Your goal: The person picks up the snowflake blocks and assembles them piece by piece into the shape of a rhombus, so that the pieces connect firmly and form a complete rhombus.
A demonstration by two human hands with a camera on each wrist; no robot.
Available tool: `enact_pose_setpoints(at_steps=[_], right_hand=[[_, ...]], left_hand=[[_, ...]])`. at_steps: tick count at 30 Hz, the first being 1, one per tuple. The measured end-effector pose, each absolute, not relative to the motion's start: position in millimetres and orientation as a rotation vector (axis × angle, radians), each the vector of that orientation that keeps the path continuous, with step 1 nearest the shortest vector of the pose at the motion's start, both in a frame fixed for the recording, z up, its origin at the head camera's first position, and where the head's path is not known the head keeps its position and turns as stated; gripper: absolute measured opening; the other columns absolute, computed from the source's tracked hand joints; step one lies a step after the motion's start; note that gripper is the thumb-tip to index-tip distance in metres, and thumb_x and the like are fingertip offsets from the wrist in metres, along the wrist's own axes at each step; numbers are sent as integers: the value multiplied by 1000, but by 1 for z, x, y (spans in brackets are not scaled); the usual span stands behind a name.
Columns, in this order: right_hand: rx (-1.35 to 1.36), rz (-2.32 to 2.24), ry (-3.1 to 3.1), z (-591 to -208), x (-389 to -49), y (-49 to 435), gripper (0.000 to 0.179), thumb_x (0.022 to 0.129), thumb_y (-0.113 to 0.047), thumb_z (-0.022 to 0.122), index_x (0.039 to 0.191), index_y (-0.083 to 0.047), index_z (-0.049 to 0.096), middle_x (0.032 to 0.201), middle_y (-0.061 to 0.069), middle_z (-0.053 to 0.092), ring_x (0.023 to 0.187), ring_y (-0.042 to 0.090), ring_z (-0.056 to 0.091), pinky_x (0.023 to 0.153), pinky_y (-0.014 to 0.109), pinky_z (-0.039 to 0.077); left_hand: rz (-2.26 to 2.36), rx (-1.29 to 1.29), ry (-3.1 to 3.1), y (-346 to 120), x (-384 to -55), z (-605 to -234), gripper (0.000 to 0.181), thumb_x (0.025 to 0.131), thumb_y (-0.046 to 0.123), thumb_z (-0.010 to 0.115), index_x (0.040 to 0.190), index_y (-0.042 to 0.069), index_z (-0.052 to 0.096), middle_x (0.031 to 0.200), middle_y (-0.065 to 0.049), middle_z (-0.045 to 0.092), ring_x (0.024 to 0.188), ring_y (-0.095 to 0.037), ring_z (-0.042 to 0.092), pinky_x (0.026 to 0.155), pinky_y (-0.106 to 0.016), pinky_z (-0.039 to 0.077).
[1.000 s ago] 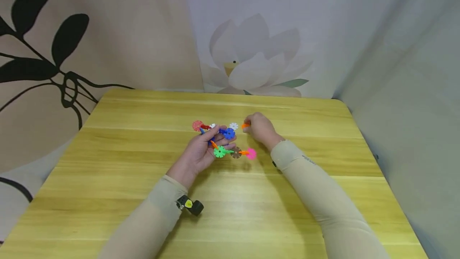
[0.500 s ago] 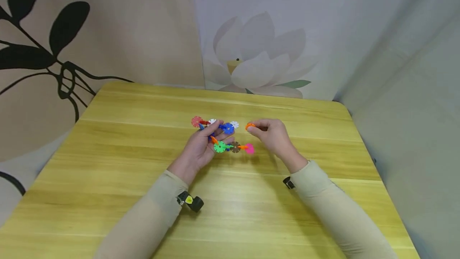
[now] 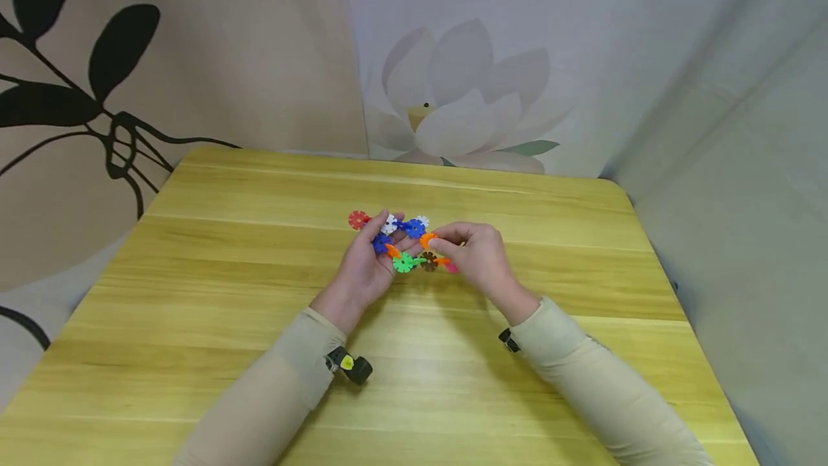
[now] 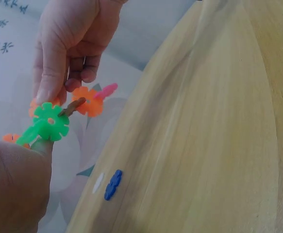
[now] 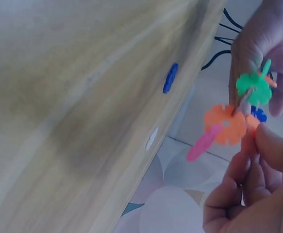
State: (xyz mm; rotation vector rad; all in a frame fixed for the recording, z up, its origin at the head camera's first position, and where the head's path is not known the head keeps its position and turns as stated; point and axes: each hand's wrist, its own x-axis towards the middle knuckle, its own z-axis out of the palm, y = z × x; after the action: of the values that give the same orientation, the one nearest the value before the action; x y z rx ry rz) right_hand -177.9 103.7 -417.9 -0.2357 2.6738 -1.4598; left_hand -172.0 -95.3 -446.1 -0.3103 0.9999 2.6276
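Observation:
My left hand (image 3: pixel 364 268) holds a chain of interlocking plastic snowflake discs, the thumb lying over it. Along the chain show a red disc (image 3: pixel 359 220), a white disc (image 3: pixel 389 224), a blue disc (image 3: pixel 415 229), a green disc (image 3: pixel 404 262) and a brown disc (image 3: pixel 429 261). A pink disc (image 5: pixel 204 143) sticks out edge-on from an orange disc (image 5: pixel 224 124) at one end. My right hand (image 3: pixel 481 256) pinches another orange disc (image 3: pixel 428 240) between thumb and forefinger, right beside the blue disc. Whether these two touch cannot be told.
On the wooden table (image 3: pixel 414 380) lie a loose blue disc (image 4: pixel 113 185) and a loose white disc (image 4: pixel 98 183), near the far edge. A printed curtain (image 3: pixel 479 70) hangs behind the table.
My right hand has drawn back from the far side of the table, then moved left with the orange disc to the chain. My left hand has turned the chain slightly.

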Motion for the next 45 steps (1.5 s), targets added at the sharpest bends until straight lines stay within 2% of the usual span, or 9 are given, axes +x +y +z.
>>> enact_pose_setpoints(at_steps=[6, 21, 25, 28, 31, 33, 38, 41, 45], right_hand=[[-378, -1376, 2843, -418, -170, 100, 14, 95, -22, 84, 98, -9, 84, 84, 4, 82, 64, 10, 64, 50, 21, 47], [-525, -1362, 3025, -419, -165, 102, 8, 92, -14, 84, 87, -7, 83, 79, 4, 82, 63, 12, 70, 53, 20, 52], [-542, -1365, 3035, -420, -168, 106, 8, 93, -14, 84, 88, -8, 82, 79, 4, 81, 63, 12, 68, 52, 20, 50], [-546, -1370, 3009, -422, -171, 110, 9, 94, -16, 84, 92, -7, 82, 82, 5, 82, 64, 13, 67, 49, 20, 47], [-545, -1358, 2977, -425, -174, 113, 10, 96, -18, 83, 95, -8, 81, 85, 4, 82, 68, 13, 67, 49, 20, 46], [-547, -1342, 2953, -427, -177, 115, 11, 96, -20, 83, 96, -9, 81, 87, 4, 81, 68, 12, 66, 49, 21, 47], [-548, -1308, 2896, -432, -182, 120, 12, 98, -21, 81, 99, -10, 81, 90, 4, 81, 66, 12, 66, 53, 23, 53], [-552, -1285, 2887, -436, -185, 123, 11, 98, -20, 81, 101, -9, 81, 92, 4, 81, 73, 13, 69, 60, 23, 56], [-558, -1256, 2850, -442, -187, 124, 10, 98, -20, 81, 101, -10, 81, 92, 3, 80, 80, 14, 69, 64, 23, 56]], left_hand=[[2649, -296, 1002, -90, -170, -445, 43, 114, 34, 49, 144, 4, 51, 137, -15, 57, 150, -39, 51, 126, -51, 43], [2668, -206, 985, -85, -165, -444, 32, 114, 32, 46, 122, 7, 65, 130, -11, 70, 133, -30, 68, 126, -54, 43], [2665, -153, 1027, -85, -164, -446, 61, 113, 59, 38, 126, 4, 62, 127, -12, 74, 134, -35, 67, 124, -56, 45], [2648, -109, 1005, -87, -162, -446, 83, 107, 75, 26, 136, 2, 52, 143, -18, 64, 148, -43, 53, 129, -57, 39], [2628, -93, 899, -88, -160, -447, 79, 108, 72, 23, 144, 6, 45, 162, -24, 46, 156, -45, 41, 136, -56, 24], [2606, -101, 838, -89, -158, -448, 74, 109, 69, 23, 148, 10, 43, 169, -23, 36, 160, -46, 34, 138, -57, 18], [2546, -80, 792, -94, -154, -455, 106, 94, 93, 19, 164, 14, 32, 176, -17, 27, 163, -48, 17, 134, -66, 17], [2521, -44, 779, -97, -151, -460, 120, 86, 100, 21, 167, 12, 26, 175, -14, 25, 163, -46, 18, 133, -70, 16], [2442, -21, 758, -103, -149, -465, 108, 96, 90, 26, 169, 10, 18, 177, -16, 20, 164, -46, 19, 133, -73, 14]])
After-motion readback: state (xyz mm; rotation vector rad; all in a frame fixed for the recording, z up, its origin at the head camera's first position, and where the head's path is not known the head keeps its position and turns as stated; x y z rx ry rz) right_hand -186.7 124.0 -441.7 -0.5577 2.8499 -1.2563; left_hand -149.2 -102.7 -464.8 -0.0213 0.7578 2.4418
